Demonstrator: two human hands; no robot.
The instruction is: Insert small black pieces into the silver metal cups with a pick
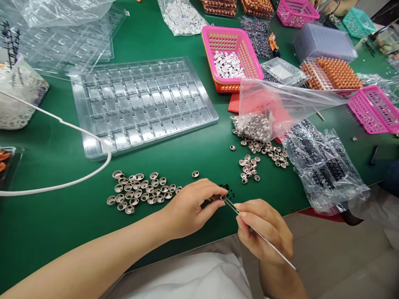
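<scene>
Between the thumb and forefinger of my left hand (pixel 190 209) sits a small silver metal cup (pixel 222 198) with a hole in it. My right hand (pixel 268 230) is closed around metal tweezers (pixel 276 251), whose tips reach the cup. Whether the tips grip anything is too small to tell. Tiny black pieces (pixel 231 193) lie on the green table just beyond my fingertips. To the left of my left hand, several like metal cups (pixel 137 193) are spread out, and one single cup (pixel 195 174) lies above it. Another cluster of cups (pixel 248 168) is further right.
A clear compartment tray (pixel 149 101) lies behind the cups. Beyond are a pink basket (pixel 255 62) with white pieces, a clear bag of metal cups (pixel 254 126), and a plastic bag with black parts (pixel 327 170). A white cable (pixel 77 183) loops in from the left.
</scene>
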